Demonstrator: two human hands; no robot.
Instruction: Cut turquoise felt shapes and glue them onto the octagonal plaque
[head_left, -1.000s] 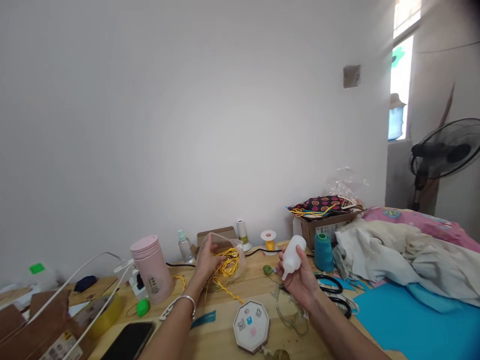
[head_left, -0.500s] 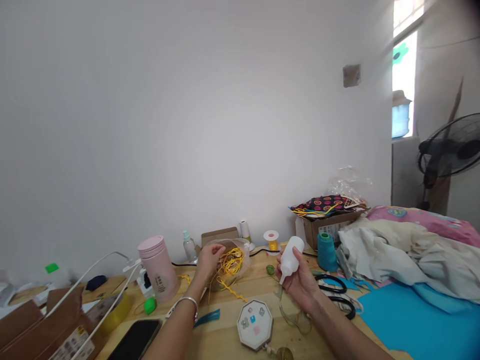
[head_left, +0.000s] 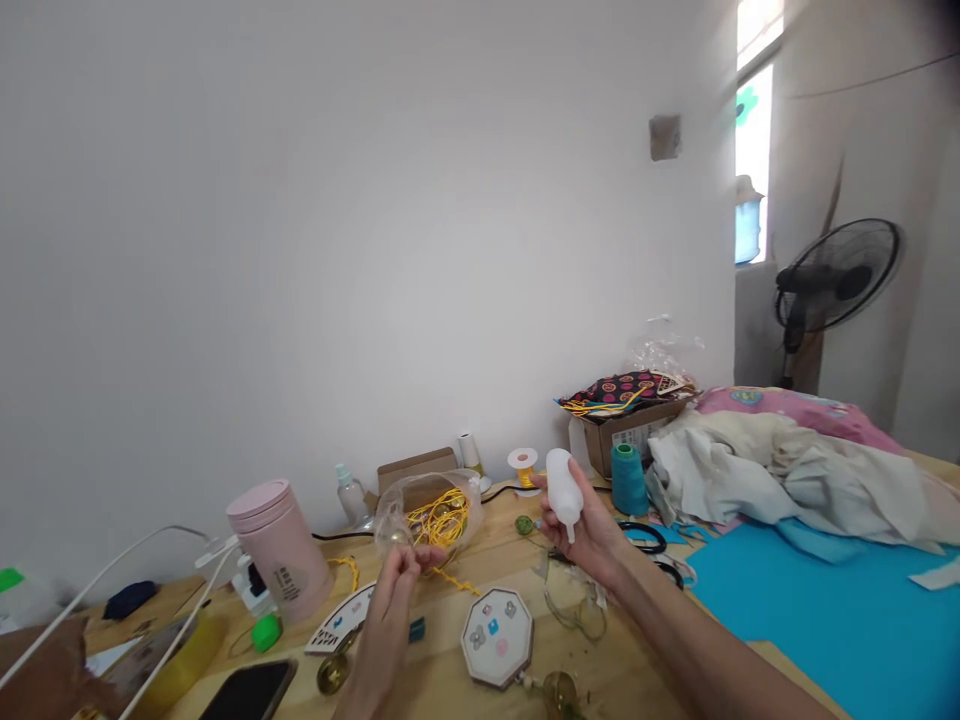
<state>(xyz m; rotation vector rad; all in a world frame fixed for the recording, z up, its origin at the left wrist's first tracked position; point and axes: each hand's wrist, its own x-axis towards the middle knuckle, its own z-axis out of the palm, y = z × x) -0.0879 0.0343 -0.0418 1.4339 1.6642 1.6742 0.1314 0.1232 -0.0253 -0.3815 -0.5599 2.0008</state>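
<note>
My right hand (head_left: 589,520) is wrapped round a white squeeze bottle (head_left: 562,490), its thin nozzle pointing down above the table. My left hand (head_left: 397,590) is at the near edge of a clear plastic bag (head_left: 469,490) holding tangled yellow cord (head_left: 442,515). The left fingers are drawn together; what they hold, if anything, I cannot make out. Between the hands lies a pale octagonal plaque (head_left: 499,635) with small flower-like and square pieces on it. A fan-shaped piece (head_left: 337,625) and a brassy round bell (head_left: 332,673) lie beside my left wrist.
A pink tumbler (head_left: 281,550), a phone (head_left: 251,690) and a yellow tape roll (head_left: 176,660) are on the left. At the right stand a teal thread cone (head_left: 628,480) and a filled cardboard box (head_left: 622,435). Blue sheet material (head_left: 810,610) and crumpled cloth (head_left: 772,470) cover the right side.
My left hand has come down and nearer from above the yellow cord to the bag's near edge. The bottle in my right hand has turned more upright, nozzle down. The view has swung right.
</note>
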